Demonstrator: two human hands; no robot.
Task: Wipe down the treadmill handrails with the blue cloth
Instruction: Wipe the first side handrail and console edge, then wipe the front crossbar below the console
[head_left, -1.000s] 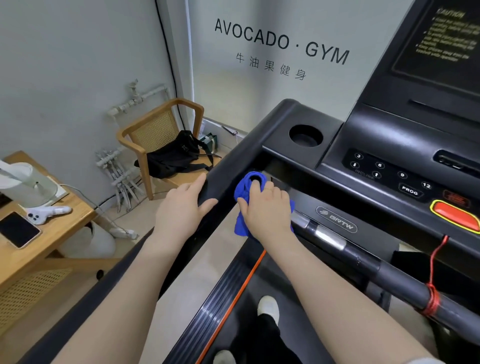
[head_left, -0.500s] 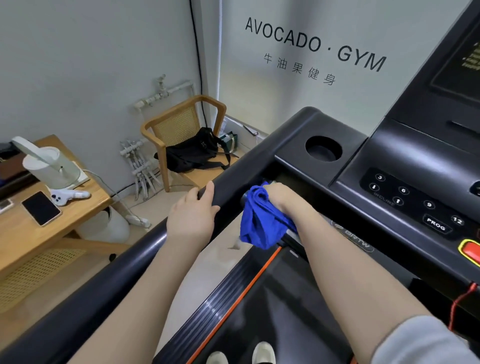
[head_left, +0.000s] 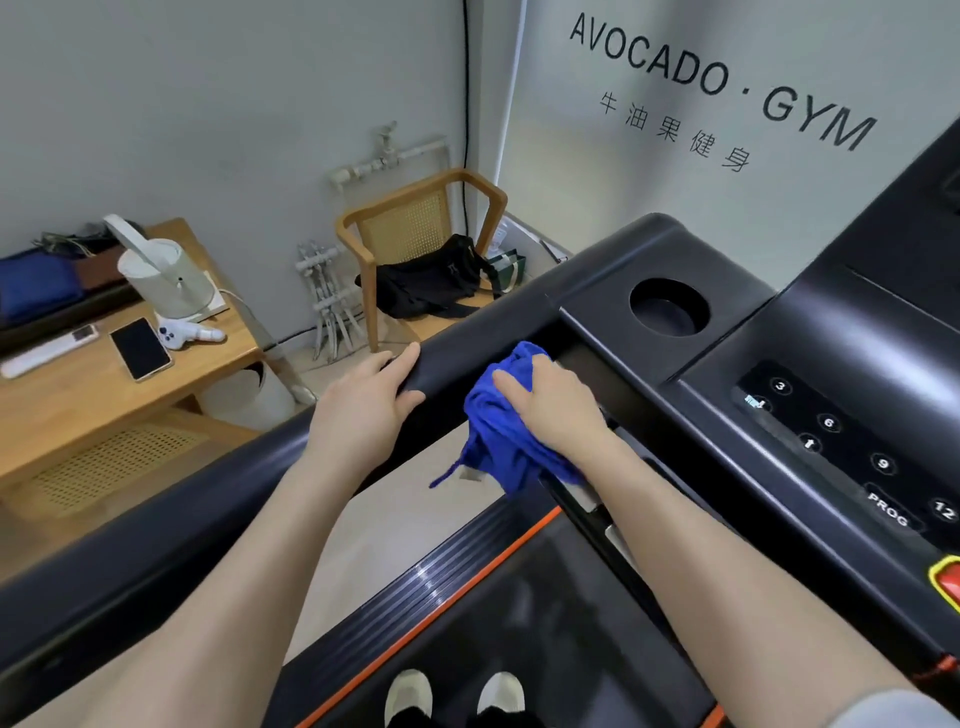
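Observation:
The black left handrail (head_left: 171, 499) of the treadmill runs from the lower left up to the console corner. My left hand (head_left: 363, 410) grips this rail, fingers over its top and thumb on the near side. Just right of it, my right hand (head_left: 556, 410) holds the bunched blue cloth (head_left: 498, 441) against the inner side of the rail, where it meets the console. Part of the cloth hangs below my hand with a loose thread. The front crossbar is mostly hidden under my right forearm.
The console has a cup holder (head_left: 669, 310), number buttons (head_left: 831, 423) and a red stop button (head_left: 948, 582). Left of the treadmill stand a wooden table (head_left: 78, 395) with a phone and kettle, and a chair (head_left: 415, 228) with a black bag. My shoes (head_left: 452, 696) are on the belt.
My right hand carried the cloth from the front crossbar's left end up to the inner side of the left handrail. The left hand kept its grip. The view swung left.

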